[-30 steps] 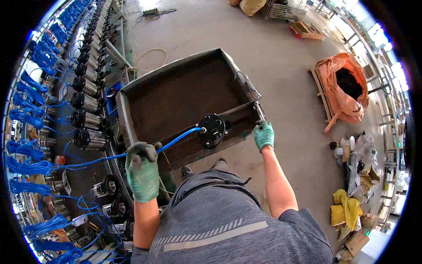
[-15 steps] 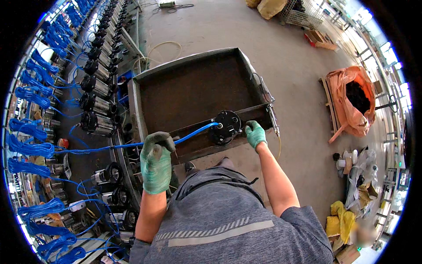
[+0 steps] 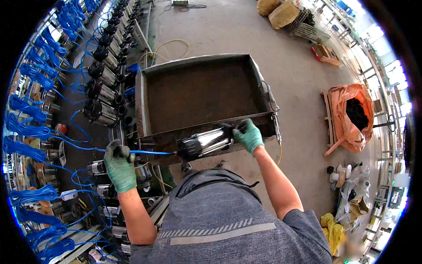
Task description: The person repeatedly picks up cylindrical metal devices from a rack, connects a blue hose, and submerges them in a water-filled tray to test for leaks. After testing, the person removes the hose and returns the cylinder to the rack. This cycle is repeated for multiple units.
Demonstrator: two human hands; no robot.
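Note:
A submersible pump [image 3: 206, 141] with a shiny metal body and black ends lies tilted over the near edge of a dark metal tank [image 3: 200, 94]. My right hand [image 3: 249, 135], in a green work glove, is closed around the pump's right end. From the pump's left end a blue cable [image 3: 151, 152] runs taut to my left hand [image 3: 119, 169]. That gloved hand has its fingers curled around the cable, which continues left to the coils. The pump is slightly blurred by motion.
A long row of similar pumps [image 3: 102, 90] with bundled blue cables [image 3: 28, 125] fills the left side. To the right stand an orange sack [image 3: 340, 119] on a pallet and a yellow bag [image 3: 332, 231]. A metal cylinder [image 3: 275, 125] is fixed to the tank's right side.
The pump has swung from standing upright to lying nearly level, and my right hand now grips its end. My left hand has moved left and down with the cable.

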